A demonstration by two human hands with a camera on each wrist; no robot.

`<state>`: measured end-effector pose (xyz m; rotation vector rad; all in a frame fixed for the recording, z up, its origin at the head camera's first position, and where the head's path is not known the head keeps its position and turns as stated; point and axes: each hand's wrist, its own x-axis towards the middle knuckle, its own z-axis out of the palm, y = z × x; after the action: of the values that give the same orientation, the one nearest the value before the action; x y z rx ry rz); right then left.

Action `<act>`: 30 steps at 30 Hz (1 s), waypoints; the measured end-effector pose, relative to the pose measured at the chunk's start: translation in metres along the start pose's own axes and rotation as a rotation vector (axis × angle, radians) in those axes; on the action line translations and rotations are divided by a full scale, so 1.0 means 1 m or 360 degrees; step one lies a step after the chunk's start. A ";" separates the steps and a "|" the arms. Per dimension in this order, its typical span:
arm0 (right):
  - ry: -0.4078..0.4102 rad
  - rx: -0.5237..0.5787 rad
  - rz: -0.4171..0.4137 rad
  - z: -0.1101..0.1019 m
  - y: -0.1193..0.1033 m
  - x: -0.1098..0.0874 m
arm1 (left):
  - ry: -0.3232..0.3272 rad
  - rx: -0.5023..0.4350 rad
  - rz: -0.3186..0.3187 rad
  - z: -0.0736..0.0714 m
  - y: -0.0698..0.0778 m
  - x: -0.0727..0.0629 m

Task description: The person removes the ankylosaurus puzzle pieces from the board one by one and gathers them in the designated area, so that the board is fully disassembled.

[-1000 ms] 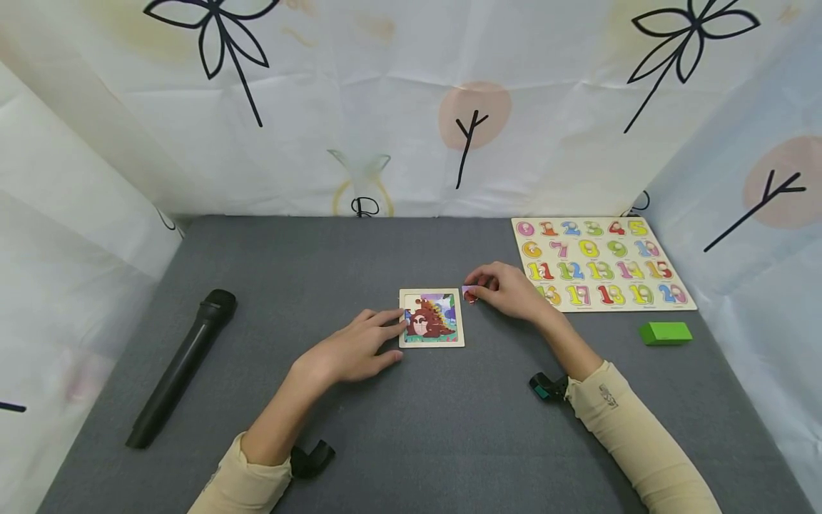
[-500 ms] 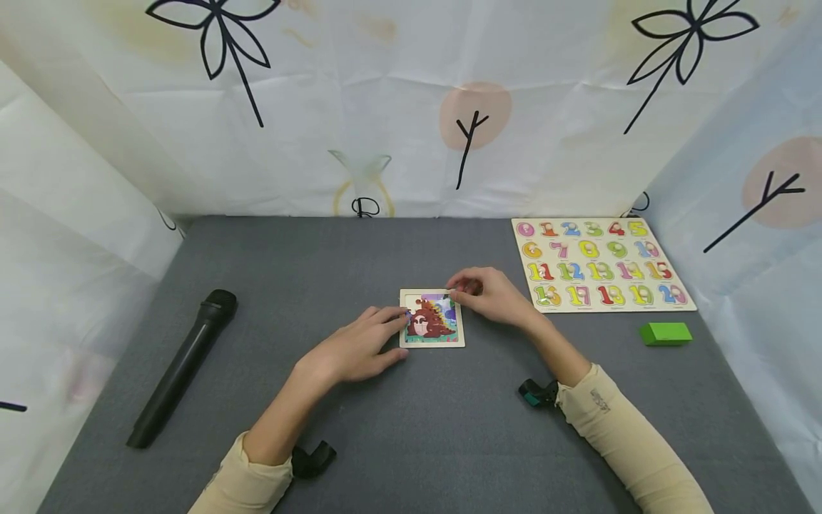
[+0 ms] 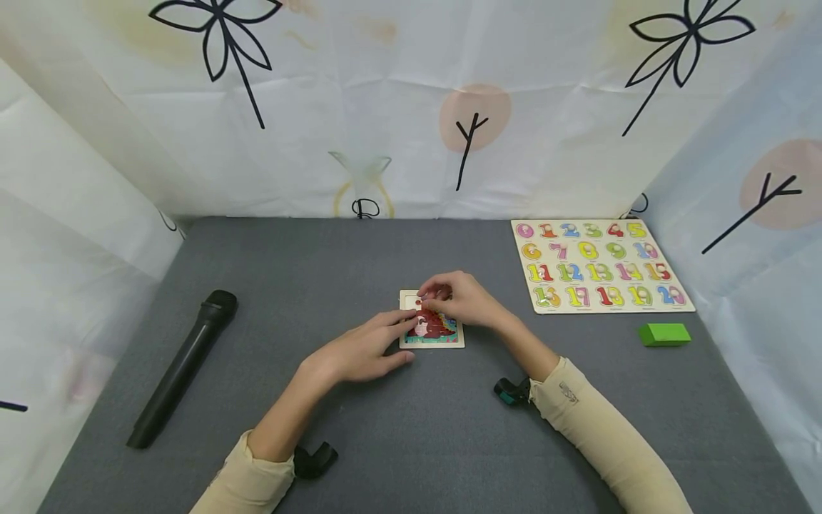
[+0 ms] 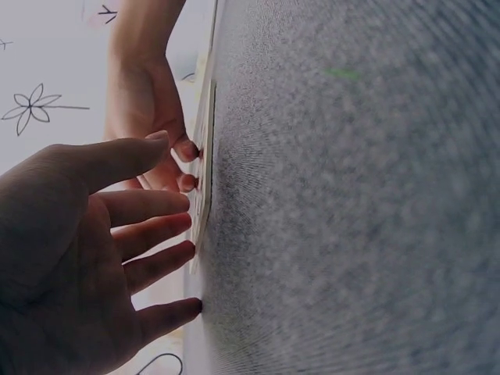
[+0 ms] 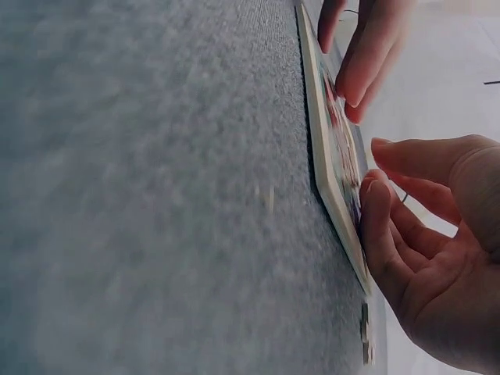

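A small square jigsaw puzzle [image 3: 432, 345] in a pale wooden frame shows a red-brown dinosaur. My left hand [image 3: 366, 348] lies at its left side, fingers extended, with fingertips over the frame's left edge and the picture. From the right, my right hand [image 3: 464, 298] reaches across the top of the puzzle, thumb and curled fingertips together at the upper left, where bare wood shows. The puzzle piece it pinches is mostly hidden behind the fingers. In the right wrist view, the right hand [image 5: 437, 258] has its fingertips right at the puzzle's surface.
A pale number board [image 3: 600, 265] with coloured numerals lies at the back right, a green block [image 3: 664, 334] in front of it. On the left lies a black microphone [image 3: 183, 368]. White printed cloth [image 3: 385, 107] rises along the grey table's [image 3: 289, 257] back and sides.
My right hand has carried the red and purple puzzle piece leftward from beside the frame to the puzzle's upper left. My left fingertips have slid slightly right over the picture.
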<state>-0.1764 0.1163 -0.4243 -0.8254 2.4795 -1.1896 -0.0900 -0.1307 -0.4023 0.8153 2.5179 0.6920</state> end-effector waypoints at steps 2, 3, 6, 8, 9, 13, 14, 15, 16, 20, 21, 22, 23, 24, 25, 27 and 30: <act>-0.0020 -0.0030 0.0014 0.001 -0.001 0.003 | -0.0001 -0.0016 0.0013 0.000 -0.002 0.000; -0.0029 -0.0040 0.0023 0.002 -0.002 0.005 | -0.0003 -0.0025 0.0019 0.000 -0.003 0.000; -0.0060 -0.0075 0.0029 0.001 -0.002 0.008 | -0.0011 -0.0067 0.0044 0.002 -0.010 0.003; -0.0083 -0.0083 0.0015 0.000 -0.002 0.009 | 0.0014 -0.0100 0.0094 0.007 -0.021 0.006; -0.0094 -0.0081 0.0011 0.000 -0.001 0.010 | 0.0013 -0.0118 0.0112 0.008 -0.024 0.007; -0.0136 -0.0076 0.0007 -0.002 0.001 0.013 | 0.0043 -0.0135 0.0183 0.018 -0.043 0.013; -0.0145 -0.0078 0.0009 -0.002 0.001 0.014 | 0.0045 -0.0119 0.0194 0.020 -0.048 0.015; -0.0153 -0.0078 0.0014 -0.002 0.001 0.014 | 0.0035 -0.0131 0.0175 0.021 -0.049 0.016; -0.0162 -0.0080 0.0016 -0.003 0.001 0.015 | 0.0044 -0.0126 0.0172 0.024 -0.053 0.018; -0.0196 -0.0072 0.0017 -0.003 0.000 0.016 | 0.0047 -0.0108 0.0168 0.026 -0.051 0.018; -0.0204 -0.0069 0.0015 -0.003 0.000 0.016 | 0.0041 -0.0118 0.0162 0.023 -0.045 0.016; -0.0212 -0.0066 0.0013 -0.003 0.001 0.017 | 0.0037 -0.0124 0.0167 0.020 -0.040 0.014; -0.0218 -0.0065 0.0011 -0.003 0.001 0.017 | 0.0046 -0.0107 0.0188 0.020 -0.037 0.014; -0.0222 -0.0064 0.0006 -0.003 0.002 0.017 | 0.0043 -0.0114 0.0196 0.018 -0.032 0.012; -0.0225 -0.0066 0.0001 -0.003 0.002 0.017 | 0.0040 -0.0112 0.0206 0.016 -0.028 0.011; -0.0221 -0.0076 -0.0014 -0.003 0.002 0.017 | 0.0037 -0.0116 0.0205 0.016 -0.023 0.010; -0.0198 -0.0091 -0.0031 -0.004 0.002 0.016 | 0.0038 -0.0088 0.0200 0.018 -0.021 0.011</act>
<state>-0.1916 0.1101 -0.4235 -0.9118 2.4199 -1.0448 -0.0978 -0.1327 -0.4303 0.9568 2.4732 0.8133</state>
